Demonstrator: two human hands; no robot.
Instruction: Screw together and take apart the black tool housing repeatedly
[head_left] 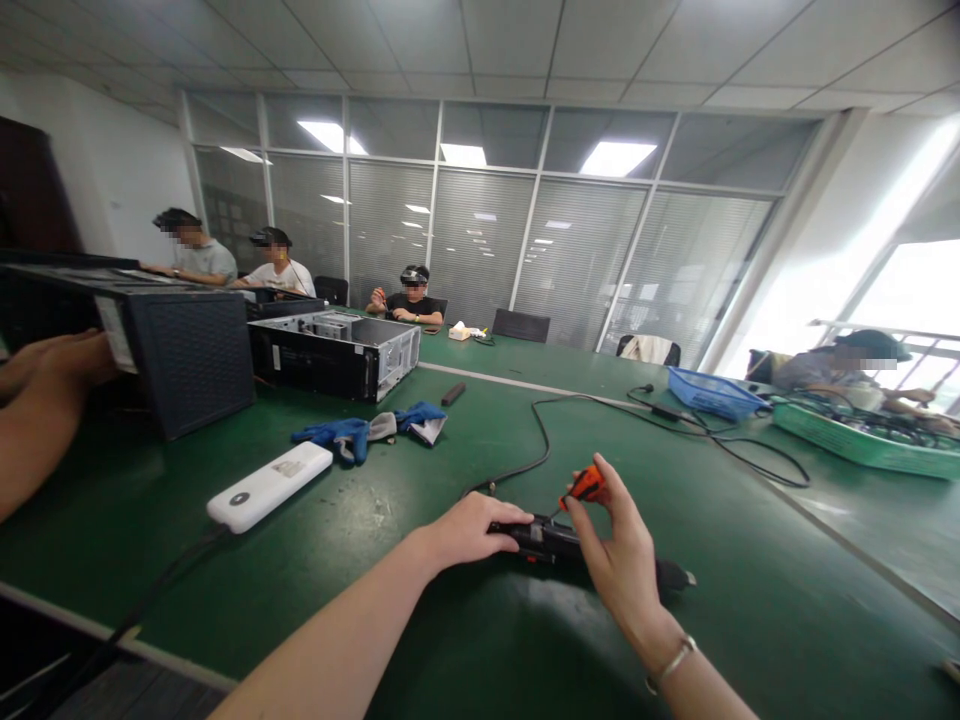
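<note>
One black tool (559, 540), long axis crosswise, tip (688, 579) seemingly rightward, left hand (469, 530) clasped on it, screwdriver (589, 486) pinched in right hand (624, 545)

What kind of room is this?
Probably an office room used as a workshop: there's a big green table, a glass wall with blinds, and a black computer case.

I count two hands of my own: left hand (471, 527), right hand (622, 545). One screwdriver (588, 486), one black tool (559, 541), one white block (271, 486). Gloves (346, 437): two. Baskets (847, 444): two. Computer cases (199, 360): at least two. Co-workers (417, 306): four with heads showing, plus arms (39, 425) of a fifth.
</note>
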